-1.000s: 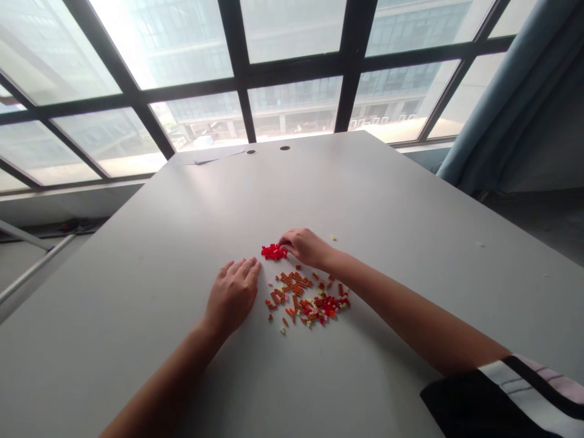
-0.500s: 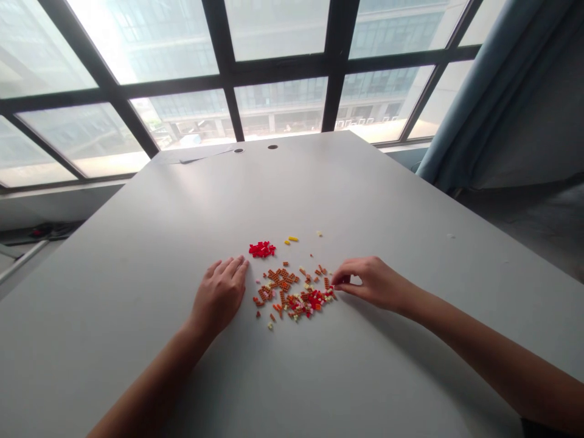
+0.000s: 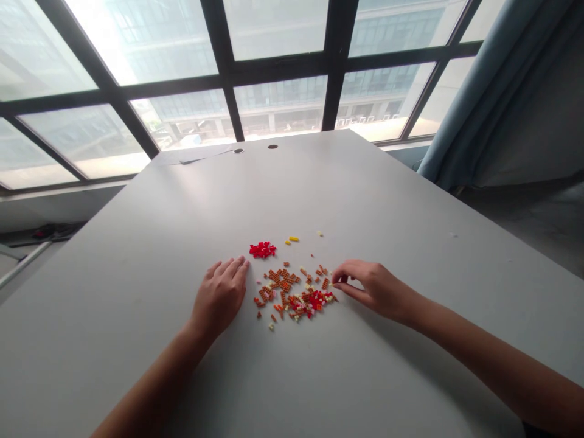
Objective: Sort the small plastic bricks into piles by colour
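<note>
My left hand lies flat on the table, palm down and fingers stretched out, left of the loose toy bricks. Nothing shows in it. Just beyond its fingertips sits a small heap of red bricks. My right hand is at the right edge of the mixed pile, thumb and forefinger brought together in a pinch. A tiny pale speck shows at those fingertips, too small to name. Between the hands spread brown bricks, with more red bricks, and some orange, pink and cream pieces among them.
Yellow bricks lie beyond the pile, and a cream piece lies apart to their right. The white table reaches toward the window, with two cable holes and a flat sheet near its far edge. A blue curtain hangs at right.
My right hand's fingertips have shifted very slightly; a bit of red beside them no longer shows there, and a brown brick near them has turned. My left hand stays put.
</note>
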`<state>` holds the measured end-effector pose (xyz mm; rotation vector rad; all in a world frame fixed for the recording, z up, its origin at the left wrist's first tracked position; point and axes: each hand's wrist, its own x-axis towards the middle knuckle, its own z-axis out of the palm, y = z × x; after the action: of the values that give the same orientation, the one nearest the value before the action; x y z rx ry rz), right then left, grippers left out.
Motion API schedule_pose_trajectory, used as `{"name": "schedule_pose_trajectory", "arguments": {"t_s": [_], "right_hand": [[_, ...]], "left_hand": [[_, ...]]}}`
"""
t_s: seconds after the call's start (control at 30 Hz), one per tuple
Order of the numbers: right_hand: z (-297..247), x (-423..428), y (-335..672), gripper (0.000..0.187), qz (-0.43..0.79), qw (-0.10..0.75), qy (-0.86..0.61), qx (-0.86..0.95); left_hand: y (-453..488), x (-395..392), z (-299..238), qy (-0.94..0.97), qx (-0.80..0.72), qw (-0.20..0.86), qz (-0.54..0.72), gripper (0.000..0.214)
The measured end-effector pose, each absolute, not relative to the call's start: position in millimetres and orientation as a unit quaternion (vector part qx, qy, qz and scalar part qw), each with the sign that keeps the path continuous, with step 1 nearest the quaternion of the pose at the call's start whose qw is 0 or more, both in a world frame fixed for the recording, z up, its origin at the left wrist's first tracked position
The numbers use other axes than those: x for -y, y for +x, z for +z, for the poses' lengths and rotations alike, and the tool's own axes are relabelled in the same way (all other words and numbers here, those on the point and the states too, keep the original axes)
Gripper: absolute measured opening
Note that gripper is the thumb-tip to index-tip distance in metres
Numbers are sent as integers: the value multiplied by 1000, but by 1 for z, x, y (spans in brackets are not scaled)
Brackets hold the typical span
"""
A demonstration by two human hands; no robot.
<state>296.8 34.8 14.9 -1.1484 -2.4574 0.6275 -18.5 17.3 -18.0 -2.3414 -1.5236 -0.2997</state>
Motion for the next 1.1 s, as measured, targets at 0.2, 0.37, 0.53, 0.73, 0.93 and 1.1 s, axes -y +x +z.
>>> {"name": "schedule_pose_trajectory", "arguments": {"t_s": [0.2, 0.37, 0.53, 0.73, 0.93, 1.1], "right_hand": [[13, -33, 295, 13, 220, 185, -405, 868], [13, -32, 294, 14, 190, 182, -395, 880], [13, -30, 295, 16, 199, 143, -358, 901], [7, -34, 292, 16, 203, 119, -359, 903], [12, -34, 284, 16, 166, 73, -377, 908], [13, -30, 280, 21, 130, 71, -372, 916]], "left_hand": [[-18, -17, -17, -822, 532, 176, -100, 38], [-18, -17, -17, -823, 532, 176, -93, 39], [-18, -17, -17, -822, 535, 173, -95, 38], [-18, -17, -17, -823, 534, 173, -89, 39], [-17, -17, -16, -822, 535, 172, -91, 38], [-17, -17, -16, -822, 536, 172, -89, 39]]}}
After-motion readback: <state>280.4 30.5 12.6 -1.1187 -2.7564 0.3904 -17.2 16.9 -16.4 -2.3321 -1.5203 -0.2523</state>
